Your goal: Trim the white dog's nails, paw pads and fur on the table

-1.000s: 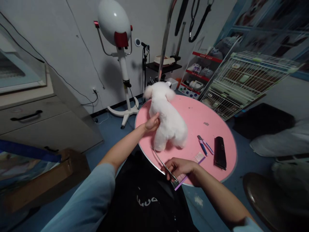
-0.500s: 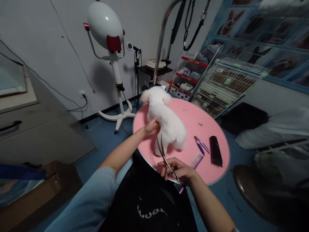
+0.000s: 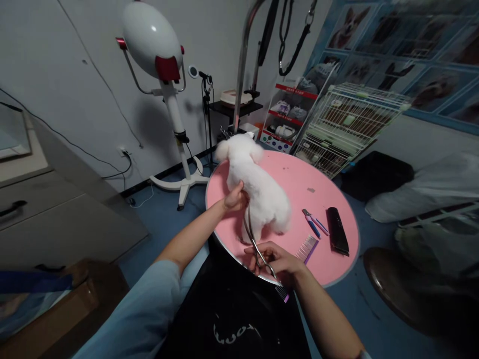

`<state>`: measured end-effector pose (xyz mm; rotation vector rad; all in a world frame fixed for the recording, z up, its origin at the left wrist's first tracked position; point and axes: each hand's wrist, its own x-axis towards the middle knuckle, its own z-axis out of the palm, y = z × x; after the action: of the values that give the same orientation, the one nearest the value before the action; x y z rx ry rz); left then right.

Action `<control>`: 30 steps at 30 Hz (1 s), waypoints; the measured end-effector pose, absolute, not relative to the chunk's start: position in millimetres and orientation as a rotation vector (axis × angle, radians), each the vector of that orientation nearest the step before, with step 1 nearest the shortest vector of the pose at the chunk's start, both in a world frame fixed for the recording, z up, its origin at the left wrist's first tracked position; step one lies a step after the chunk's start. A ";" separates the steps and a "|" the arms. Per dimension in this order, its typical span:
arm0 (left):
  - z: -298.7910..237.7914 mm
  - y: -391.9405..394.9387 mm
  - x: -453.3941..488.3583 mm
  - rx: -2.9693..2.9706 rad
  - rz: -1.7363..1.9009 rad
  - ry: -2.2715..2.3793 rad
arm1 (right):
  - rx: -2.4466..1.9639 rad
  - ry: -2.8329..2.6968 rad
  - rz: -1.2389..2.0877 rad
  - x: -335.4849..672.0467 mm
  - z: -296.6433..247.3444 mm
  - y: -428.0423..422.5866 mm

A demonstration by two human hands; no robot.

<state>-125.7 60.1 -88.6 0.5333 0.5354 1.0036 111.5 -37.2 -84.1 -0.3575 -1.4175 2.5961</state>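
Observation:
A white fluffy dog point(image 3: 258, 184) stands on a round pink grooming table point(image 3: 318, 184), its back end towards me and its head facing away. At its left flank is my left hand point(image 3: 235, 197), closed against the fur with the fingertips partly hidden. My right hand point(image 3: 271, 262) holds curved scissors point(image 3: 251, 234) by the finger loops; their blades point up beside the dog's hind leg, slightly apart. A purple-backed metal comb point(image 3: 307, 248) passes beneath the right hand and sticks out past the table edge. Whether the hand grips this comb I cannot tell.
Nail clippers point(image 3: 314, 223) and a black object point(image 3: 337, 232), perhaps a case, lie on the table's right. A metal grooming arm point(image 3: 242, 65) rises behind the dog, with black loops point(image 3: 292, 50) hanging. Beyond stand a white dryer point(image 3: 153, 42) and wire cages point(image 3: 348, 119).
The scissor blades have come closer together and slightly nearer the dog's hind leg. My left hand stays at the flank. The view has shifted slightly.

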 end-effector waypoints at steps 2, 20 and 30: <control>-88.5 59.9 -124.9 0.522 1.003 0.538 | -0.383 -1.411 2.574 110.1 -84.9 -38.8; -78.4 57.7 -119.6 0.425 0.995 0.509 | -0.538 -1.360 2.575 99.2 -87.7 -54.0; -74.7 55.1 -118.7 0.403 1.015 0.496 | -0.650 -1.349 2.525 94.0 -96.7 -62.5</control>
<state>-118.7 55.1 -74.7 0.4034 0.4957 1.0154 94.0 -62.5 -96.7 -0.6496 -1.3493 2.5253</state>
